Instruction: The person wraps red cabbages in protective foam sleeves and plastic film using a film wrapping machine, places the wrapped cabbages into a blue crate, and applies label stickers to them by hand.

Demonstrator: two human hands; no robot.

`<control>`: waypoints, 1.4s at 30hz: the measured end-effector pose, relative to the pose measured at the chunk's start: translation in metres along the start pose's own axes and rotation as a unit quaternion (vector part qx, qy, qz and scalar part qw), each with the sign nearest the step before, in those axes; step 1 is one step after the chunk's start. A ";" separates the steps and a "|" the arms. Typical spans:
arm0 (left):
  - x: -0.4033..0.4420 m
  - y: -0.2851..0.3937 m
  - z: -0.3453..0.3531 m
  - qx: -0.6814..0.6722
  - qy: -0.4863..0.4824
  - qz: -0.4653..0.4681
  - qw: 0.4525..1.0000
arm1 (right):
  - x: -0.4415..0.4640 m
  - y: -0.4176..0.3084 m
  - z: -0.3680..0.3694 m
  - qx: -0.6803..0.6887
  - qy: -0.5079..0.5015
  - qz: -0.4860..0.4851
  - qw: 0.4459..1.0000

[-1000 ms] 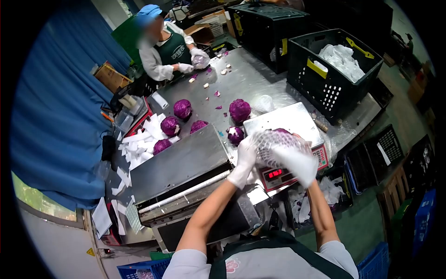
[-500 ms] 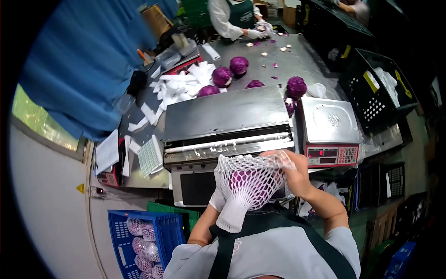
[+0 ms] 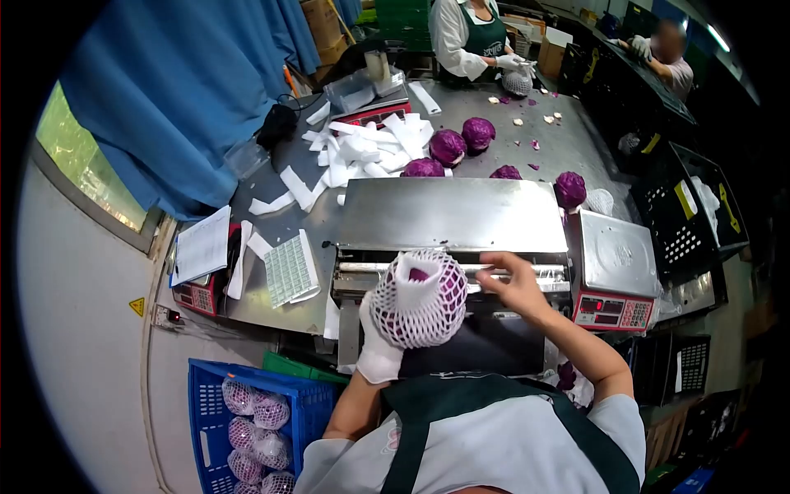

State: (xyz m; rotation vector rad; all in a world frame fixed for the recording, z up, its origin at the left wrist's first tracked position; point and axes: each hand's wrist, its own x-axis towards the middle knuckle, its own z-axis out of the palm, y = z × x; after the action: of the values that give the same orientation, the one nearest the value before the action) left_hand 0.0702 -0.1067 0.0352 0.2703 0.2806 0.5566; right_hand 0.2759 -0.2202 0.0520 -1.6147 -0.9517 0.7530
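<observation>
A red cabbage [image 3: 431, 306] in a white foam net sleeve [image 3: 414, 295] is held up over the front of a steel film-wrapping machine [image 3: 453, 216]. My left hand [image 3: 379, 350], in a white glove, grips it from the left and below; part of its fingers is hidden behind the net. The sleeve's gathered end points upward, and purple leaf shows through its opening. To the right of the cabbage, apart from it, my bare right hand [image 3: 512, 284] is open with nothing in it, above the machine's film roller.
Bare red cabbages [image 3: 448, 148] lie behind the machine, beside a heap of white foam strips [image 3: 362, 150]. A scale [image 3: 617, 267] stands right. A blue crate [image 3: 309, 407] at lower left holds several netted cabbages. Across the table a co-worker [image 3: 473, 41] handles a netted cabbage [image 3: 517, 82].
My right hand has let go of the net and moved off to the right. The cabbage has turned, so the sleeve's narrow end, pointing down before, now faces up. The camera view has shifted.
</observation>
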 end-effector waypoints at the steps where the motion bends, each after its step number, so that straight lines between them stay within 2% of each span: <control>1: 0.015 0.011 0.013 0.053 0.022 0.023 0.998 | 0.007 -0.019 -0.009 0.071 -0.059 -0.013 0.996; 2: 0.022 0.019 0.027 0.087 0.038 0.058 0.994 | 0.017 -0.029 -0.009 0.103 -0.103 -0.094 0.985; 3: 0.022 0.025 0.060 0.195 0.068 0.110 0.972 | 0.027 -0.037 -0.006 0.135 -0.145 -0.171 0.965; 4: 0.041 0.032 0.058 0.145 0.092 0.080 0.982 | 0.037 -0.048 -0.005 0.087 -0.178 -0.149 0.969; 5: 0.065 0.040 0.051 0.096 0.115 0.050 0.987 | 0.054 -0.037 -0.007 -0.060 -0.137 -0.191 0.970; 7: 0.104 0.048 0.046 0.123 0.116 0.050 0.984 | 0.091 -0.023 -0.017 0.004 -0.131 -0.104 0.986; 8: 0.130 0.051 0.031 0.089 0.054 0.032 0.994 | 0.098 -0.026 -0.019 0.096 -0.129 -0.019 0.987; 9: 0.151 0.050 0.030 0.087 0.083 -0.001 0.993 | 0.107 -0.021 -0.024 0.096 -0.116 0.052 0.987; 12: 0.178 0.037 0.023 0.132 0.147 -0.107 0.974 | 0.134 0.005 -0.040 0.052 -0.136 0.188 0.971; 13: 0.178 0.042 0.022 0.169 0.100 -0.077 0.978 | 0.138 0.010 -0.046 0.038 -0.124 0.199 0.971; 14: 0.175 0.046 0.021 0.262 0.099 -0.065 0.958 | 0.142 0.013 -0.051 0.023 -0.123 0.200 0.972; 16: 0.164 0.052 0.019 0.448 0.112 -0.046 0.886 | 0.140 0.020 -0.058 0.013 -0.124 0.206 0.971; 17: 0.154 0.057 0.022 0.487 0.087 -0.021 0.869 | 0.135 0.021 -0.061 -0.035 -0.102 0.188 0.976; 19: 0.139 0.076 0.007 0.622 0.090 0.055 0.776 | 0.121 0.016 -0.070 -0.146 -0.071 0.110 0.981; 20: 0.127 0.081 0.004 0.671 0.063 0.093 0.733 | 0.105 0.009 -0.072 -0.251 -0.086 0.006 0.964; 21: 0.113 0.085 0.004 0.716 0.037 0.131 0.685 | 0.089 0.004 -0.073 -0.352 -0.100 -0.098 0.926; 22: 0.099 0.089 0.003 0.781 0.010 0.153 0.605 | 0.077 0.007 -0.076 -0.432 -0.130 -0.222 0.864; 23: 0.088 0.091 0.003 0.821 -0.081 0.200 0.529 | 0.070 0.011 -0.078 -0.498 -0.217 -0.332 0.771; 25: 0.083 0.097 -0.005 0.865 -0.297 0.269 0.301 | 0.056 0.016 -0.071 -0.573 -0.241 -0.437 0.650; 26: 0.080 0.096 -0.004 0.892 -0.349 0.255 0.135 | 0.053 0.022 -0.069 -0.569 -0.241 -0.483 0.621; 27: 0.080 0.092 -0.010 0.898 -0.351 0.262 0.045 | 0.052 0.028 -0.065 -0.530 -0.270 -0.489 0.638; 29: 0.090 0.085 -0.023 0.897 -0.360 0.257 0.013 | 0.057 0.034 -0.061 -0.523 -0.265 -0.501 0.637; 30: 0.094 0.082 -0.029 0.889 -0.364 0.275 0.026 | 0.054 0.031 -0.065 -0.522 -0.269 -0.478 0.653; 31: 0.093 0.080 -0.031 0.894 -0.344 0.281 0.066 | 0.049 0.039 -0.067 -0.500 -0.226 -0.476 0.687; 33: 0.078 0.079 -0.025 0.875 -0.265 0.183 0.360 | 0.020 0.040 -0.069 -0.504 -0.204 -0.316 0.778; 35: 0.052 0.093 -0.015 0.789 -0.214 -0.073 0.572 | -0.023 0.033 -0.079 -0.402 -0.208 -0.265 0.851; 37: 0.016 0.105 0.026 0.717 -0.183 -0.170 0.650 | -0.056 -0.014 -0.093 -0.302 -0.210 -0.168 0.915; 38: 0.005 0.111 0.042 0.690 -0.194 -0.185 0.672 | -0.064 -0.047 -0.097 -0.271 -0.229 -0.179 0.918; 39: 0.000 0.118 0.057 0.668 -0.248 -0.171 0.680 | -0.072 -0.077 -0.101 -0.261 -0.234 -0.189 0.917; 40: -0.002 0.124 0.074 0.650 -0.303 -0.096 0.690 | -0.073 -0.101 -0.104 -0.243 -0.209 -0.273 0.907; 41: -0.002 0.131 0.091 0.626 -0.355 -0.023 0.694 | -0.072 -0.117 -0.114 -0.235 -0.188 -0.288 0.909; 42: 0.001 0.135 0.108 0.578 -0.359 0.062 0.730 | -0.067 -0.131 -0.115 -0.114 -0.137 -0.244 0.953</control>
State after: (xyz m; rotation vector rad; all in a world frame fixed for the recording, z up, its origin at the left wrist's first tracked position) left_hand 0.0425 -0.0146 0.1789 1.7037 -0.2010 0.2978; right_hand 0.3150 -0.3175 0.2061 -1.3961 -1.6155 0.5395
